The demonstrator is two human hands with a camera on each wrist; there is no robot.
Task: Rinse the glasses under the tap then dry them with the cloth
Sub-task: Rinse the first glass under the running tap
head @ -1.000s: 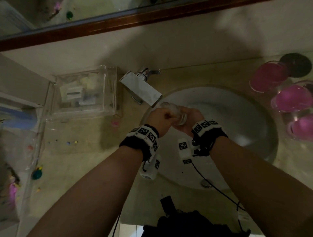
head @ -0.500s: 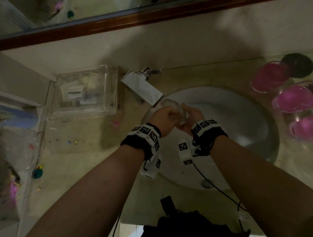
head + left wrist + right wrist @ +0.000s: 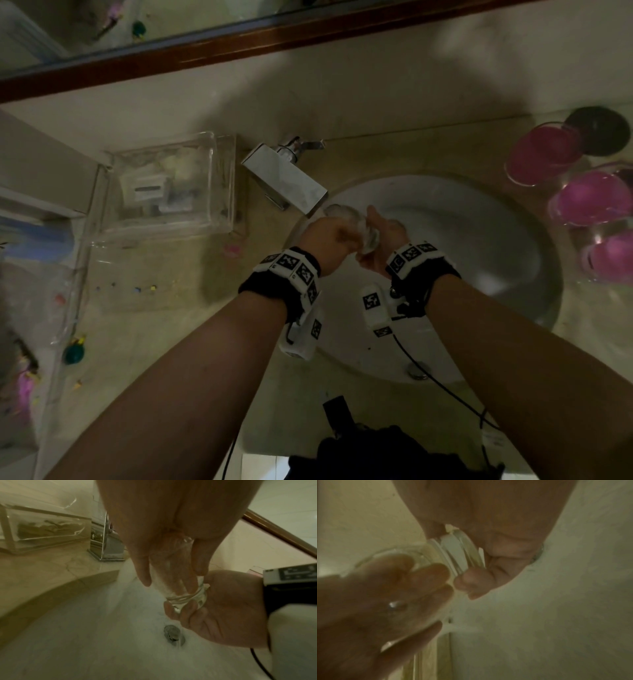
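A clear glass (image 3: 360, 229) lies tilted over the sink (image 3: 479, 246), just below the spout of the chrome tap (image 3: 286, 178). My right hand (image 3: 383, 236) grips its thick base (image 3: 458, 553). My left hand (image 3: 327, 236) holds the rim end, with some fingers (image 3: 187, 582) inside the glass (image 3: 178, 588) and others outside its wall. Water (image 3: 120, 586) streams down beside the glass to the left. Three pink glasses (image 3: 544, 154) (image 3: 589, 200) (image 3: 613, 257) stand on the counter at the right. No cloth shows in any view.
A clear plastic box (image 3: 164, 192) sits on the counter left of the tap. A dark round object (image 3: 597, 132) lies behind the pink glasses. The drain (image 3: 173, 632) is below my hands. A black cable (image 3: 442, 383) runs from my right wrist over the sink's front edge.
Both hands stay under the spout with the glass between them. The glass and my hands have shifted only slightly, and my right thumb now stands higher.
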